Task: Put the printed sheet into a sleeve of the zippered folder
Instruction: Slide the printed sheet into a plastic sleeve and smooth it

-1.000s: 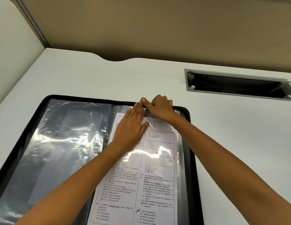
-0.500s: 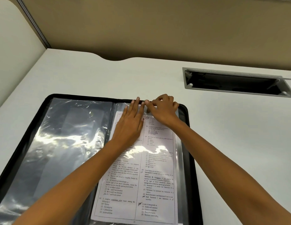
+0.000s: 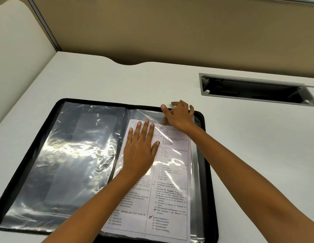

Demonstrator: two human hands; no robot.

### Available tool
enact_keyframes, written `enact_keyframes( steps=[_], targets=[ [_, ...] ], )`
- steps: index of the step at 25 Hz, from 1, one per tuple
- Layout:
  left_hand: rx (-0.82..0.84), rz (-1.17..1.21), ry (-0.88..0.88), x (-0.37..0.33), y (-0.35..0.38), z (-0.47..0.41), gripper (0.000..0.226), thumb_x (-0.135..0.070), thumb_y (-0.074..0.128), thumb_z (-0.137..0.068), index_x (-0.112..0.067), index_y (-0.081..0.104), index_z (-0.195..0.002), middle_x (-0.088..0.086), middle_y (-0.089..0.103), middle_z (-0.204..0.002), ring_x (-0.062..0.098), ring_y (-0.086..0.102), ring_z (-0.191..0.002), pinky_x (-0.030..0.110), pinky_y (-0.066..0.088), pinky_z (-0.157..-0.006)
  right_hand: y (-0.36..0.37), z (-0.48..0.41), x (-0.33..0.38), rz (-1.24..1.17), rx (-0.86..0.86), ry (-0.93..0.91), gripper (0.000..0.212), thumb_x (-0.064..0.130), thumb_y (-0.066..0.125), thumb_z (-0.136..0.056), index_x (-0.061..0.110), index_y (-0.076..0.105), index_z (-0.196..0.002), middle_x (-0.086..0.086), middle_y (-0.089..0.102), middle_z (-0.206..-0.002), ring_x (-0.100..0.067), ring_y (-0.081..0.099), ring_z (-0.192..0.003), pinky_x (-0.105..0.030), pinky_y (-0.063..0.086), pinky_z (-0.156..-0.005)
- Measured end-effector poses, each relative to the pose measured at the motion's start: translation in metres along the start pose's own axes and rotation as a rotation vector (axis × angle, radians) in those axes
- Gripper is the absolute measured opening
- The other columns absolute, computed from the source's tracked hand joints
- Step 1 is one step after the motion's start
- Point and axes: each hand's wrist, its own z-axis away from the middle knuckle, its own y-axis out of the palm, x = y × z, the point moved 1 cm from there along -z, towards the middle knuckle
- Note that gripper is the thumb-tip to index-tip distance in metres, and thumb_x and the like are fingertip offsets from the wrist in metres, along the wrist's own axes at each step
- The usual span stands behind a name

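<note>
The black zippered folder lies open on the white desk, its clear plastic sleeves spread left and right. The printed sheet lies inside the right-hand sleeve, its top edge a little below the sleeve's mouth. My left hand rests flat on the upper left part of the sheet, fingers spread. My right hand is at the sleeve's top edge near the folder's far rim, fingertips on the plastic; whether it pinches the plastic I cannot tell.
The left sleeve shines with glare. A recessed grey cable tray opens in the desk at the back right. A beige partition wall runs along the desk's far edge.
The sheet has slid further down into the right sleeve. My left hand moved down with it, and my right hand moved up to the sleeve's top edge.
</note>
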Motion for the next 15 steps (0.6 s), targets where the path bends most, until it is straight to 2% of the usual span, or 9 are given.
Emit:
enact_keyframes(
  steps=[2,3,5,7,9,11,13,15],
  targets=[
    [-0.007,0.006,-0.009,-0.001,0.001,-0.001,0.063,-0.048,0.020,-0.099,-0.020,0.000,-0.152,0.001,-0.005,-0.160,0.021,-0.007,-0.148,0.040,-0.003,-0.121,-0.004,0.003,0.001,-0.002,-0.005,0.013,0.062,0.062,0.031,-0.092,0.033,0.065,-0.049,-0.003,0.036,-0.150,-0.022,0.012,-0.145,-0.052,-0.010,-0.114],
    [-0.003,0.009,-0.015,-0.001,0.001,-0.001,0.064,-0.048,0.020,-0.099,-0.019,-0.001,-0.152,0.001,-0.006,-0.160,0.021,-0.008,-0.147,0.040,-0.003,-0.121,-0.006,0.007,0.001,-0.016,-0.012,0.006,0.056,0.062,0.033,-0.092,0.034,0.069,-0.059,-0.003,0.035,-0.151,-0.022,0.010,-0.145,-0.052,-0.010,-0.114],
    [-0.017,0.057,-0.002,-0.002,-0.001,-0.001,0.063,-0.045,0.022,-0.100,-0.017,0.001,-0.152,0.001,-0.005,-0.160,0.021,-0.007,-0.148,0.038,-0.005,-0.121,-0.005,0.017,0.000,-0.028,-0.084,-0.051,0.039,0.057,0.041,-0.092,0.032,0.071,-0.094,-0.004,0.033,-0.151,-0.023,0.009,-0.146,-0.051,-0.010,-0.114],
    [-0.042,0.213,0.042,-0.003,-0.007,0.000,0.058,-0.035,0.031,-0.101,-0.013,0.011,-0.152,0.002,0.007,-0.160,0.018,0.003,-0.148,0.031,-0.002,-0.120,-0.001,0.036,-0.002,-0.108,-0.225,-0.101,0.033,0.045,0.051,-0.093,0.025,0.061,-0.116,-0.005,0.036,-0.149,-0.024,0.014,-0.145,-0.048,-0.006,-0.116],
    [-0.092,0.348,0.047,-0.003,-0.012,0.004,0.050,-0.022,0.040,-0.100,-0.010,0.028,-0.147,0.004,0.028,-0.155,0.015,0.022,-0.143,0.025,0.008,-0.117,0.004,0.056,-0.002,-0.237,-0.344,-0.114,0.036,0.032,0.055,-0.093,0.018,0.054,-0.126,-0.007,0.039,-0.147,-0.025,0.019,-0.144,-0.044,-0.001,-0.119],
    [-0.148,0.367,0.061,-0.005,-0.019,0.023,0.043,-0.011,0.048,-0.097,-0.008,0.045,-0.139,0.007,0.047,-0.144,0.020,0.041,-0.135,0.026,0.018,-0.114,0.012,0.089,-0.001,-0.305,-0.414,-0.127,0.044,0.023,0.055,-0.094,0.014,0.046,-0.135,-0.006,0.035,-0.151,-0.023,0.017,-0.146,-0.041,0.000,-0.121],
    [-0.181,0.367,0.090,-0.009,-0.024,0.047,0.040,-0.003,0.054,-0.091,-0.007,0.055,-0.131,0.009,0.057,-0.135,0.024,0.048,-0.130,0.032,0.031,-0.111,0.022,0.128,0.000,-0.317,-0.472,-0.163,0.053,0.019,0.054,-0.094,0.015,0.035,-0.143,-0.003,0.026,-0.155,-0.018,0.011,-0.147,-0.035,0.000,-0.121],
    [-0.185,0.377,0.075,-0.009,-0.019,0.058,0.041,0.003,0.057,-0.087,-0.006,0.059,-0.127,0.009,0.060,-0.132,0.027,0.049,-0.128,0.037,0.041,-0.107,0.039,0.152,-0.002,-0.309,-0.449,-0.181,0.057,0.018,0.052,-0.095,0.016,0.028,-0.147,0.000,0.020,-0.158,-0.013,0.007,-0.148,-0.032,0.000,-0.122]
  ],
)
